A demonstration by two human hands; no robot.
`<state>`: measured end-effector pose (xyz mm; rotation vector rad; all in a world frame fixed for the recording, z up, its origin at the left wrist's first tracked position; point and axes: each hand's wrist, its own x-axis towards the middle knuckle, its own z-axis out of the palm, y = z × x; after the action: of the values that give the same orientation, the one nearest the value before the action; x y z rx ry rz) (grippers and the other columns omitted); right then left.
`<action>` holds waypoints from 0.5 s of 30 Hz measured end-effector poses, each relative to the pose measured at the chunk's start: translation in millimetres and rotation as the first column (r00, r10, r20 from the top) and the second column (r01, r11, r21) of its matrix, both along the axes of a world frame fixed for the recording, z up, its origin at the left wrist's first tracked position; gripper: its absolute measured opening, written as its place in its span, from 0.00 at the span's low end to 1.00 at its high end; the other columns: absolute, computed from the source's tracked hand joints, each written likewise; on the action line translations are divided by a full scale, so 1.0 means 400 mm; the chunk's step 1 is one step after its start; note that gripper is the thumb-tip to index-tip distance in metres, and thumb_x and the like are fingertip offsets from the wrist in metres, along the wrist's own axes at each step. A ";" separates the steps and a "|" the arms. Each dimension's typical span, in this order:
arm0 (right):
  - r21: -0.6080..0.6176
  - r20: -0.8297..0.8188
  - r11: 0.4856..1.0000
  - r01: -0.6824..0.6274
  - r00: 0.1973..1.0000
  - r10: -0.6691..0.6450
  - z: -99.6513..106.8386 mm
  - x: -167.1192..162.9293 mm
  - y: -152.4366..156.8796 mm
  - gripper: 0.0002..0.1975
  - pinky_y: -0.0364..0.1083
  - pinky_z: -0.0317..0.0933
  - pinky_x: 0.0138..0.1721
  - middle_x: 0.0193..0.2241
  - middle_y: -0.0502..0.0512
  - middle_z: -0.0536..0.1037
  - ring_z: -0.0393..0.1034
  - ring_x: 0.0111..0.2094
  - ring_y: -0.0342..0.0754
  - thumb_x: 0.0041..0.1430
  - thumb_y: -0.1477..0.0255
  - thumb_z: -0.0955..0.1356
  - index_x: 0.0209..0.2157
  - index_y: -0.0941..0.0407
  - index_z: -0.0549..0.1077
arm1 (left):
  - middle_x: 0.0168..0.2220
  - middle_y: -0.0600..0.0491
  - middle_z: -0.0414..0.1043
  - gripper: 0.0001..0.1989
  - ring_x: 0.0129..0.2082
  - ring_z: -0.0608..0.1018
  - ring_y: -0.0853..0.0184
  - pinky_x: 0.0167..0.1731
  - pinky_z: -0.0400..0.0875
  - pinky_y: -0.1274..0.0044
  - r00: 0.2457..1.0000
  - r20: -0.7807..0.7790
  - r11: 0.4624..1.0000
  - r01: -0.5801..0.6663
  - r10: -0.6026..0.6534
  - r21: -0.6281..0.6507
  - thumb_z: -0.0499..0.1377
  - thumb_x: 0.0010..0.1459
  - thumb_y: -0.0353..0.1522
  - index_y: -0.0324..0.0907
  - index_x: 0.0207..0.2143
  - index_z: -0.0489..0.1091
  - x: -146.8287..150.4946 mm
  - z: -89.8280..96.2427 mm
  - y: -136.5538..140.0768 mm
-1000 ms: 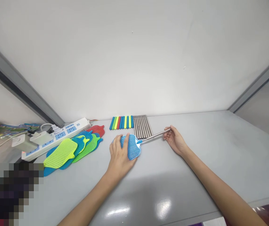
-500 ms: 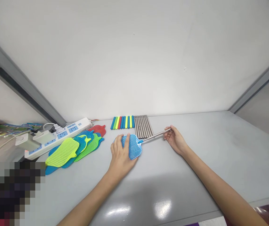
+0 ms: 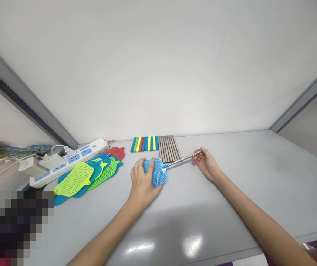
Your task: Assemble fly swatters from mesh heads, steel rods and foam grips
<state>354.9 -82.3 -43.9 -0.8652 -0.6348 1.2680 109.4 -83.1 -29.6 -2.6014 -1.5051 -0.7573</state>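
My left hand (image 3: 143, 177) is wrapped over a blue mesh fly swatter head (image 3: 159, 174), covering its left part. From the head's neck a thin silver metal rod (image 3: 184, 159) runs up to the right. The rod's far end is pinched between the thumb and fingers of my right hand (image 3: 205, 162). Just behind the swatter head lies a row of similar silver rods (image 3: 169, 148), side by side. Left of those sits a row of coloured handle sticks (image 3: 144, 144) in blue, green, yellow and red.
Overlapping fly swatter heads in yellow (image 3: 75, 180), green (image 3: 105, 173), blue and red (image 3: 116, 152) lie at the left. Behind them runs a white power strip (image 3: 73, 159) with plugs and cables. A wall (image 3: 158, 74) closes the back of the grey table (image 3: 244, 159).
Almost nothing differs. Both hands keep their hold on the swatter head and the rod, and the view has shifted very slightly.
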 end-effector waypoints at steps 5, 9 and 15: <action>-0.002 -0.002 1.000 -0.008 1.000 0.008 -0.001 0.001 0.001 0.14 0.42 0.56 0.25 0.16 0.50 0.67 0.60 0.21 0.42 0.52 0.62 0.61 0.25 0.57 0.70 | 0.50 0.42 0.47 0.36 0.52 0.52 0.54 0.48 0.51 0.63 1.000 0.011 1.000 -0.006 0.006 -0.017 0.56 0.44 0.38 0.40 0.55 0.47 -0.001 -0.002 0.000; -0.010 0.001 1.000 -0.007 1.000 0.007 -0.002 0.002 0.001 0.13 0.42 0.56 0.25 0.16 0.50 0.67 0.61 0.20 0.42 0.51 0.61 0.62 0.25 0.57 0.69 | 0.50 0.42 0.47 0.35 0.52 0.52 0.53 0.48 0.51 0.62 1.000 0.019 1.000 -0.005 0.005 -0.017 0.55 0.44 0.37 0.41 0.55 0.47 -0.001 -0.002 0.000; -0.019 0.011 1.000 0.003 1.000 -0.002 -0.002 0.000 0.002 0.13 0.43 0.57 0.24 0.17 0.50 0.67 0.60 0.20 0.42 0.50 0.61 0.62 0.25 0.57 0.70 | 0.50 0.42 0.47 0.35 0.52 0.53 0.53 0.47 0.51 0.61 1.000 0.027 1.000 -0.006 0.006 0.000 0.56 0.44 0.37 0.41 0.54 0.48 -0.001 -0.006 0.000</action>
<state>354.9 -81.6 -44.7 -0.8886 -0.6310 1.2697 108.9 -83.2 -31.8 -2.5958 -1.5190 -0.7945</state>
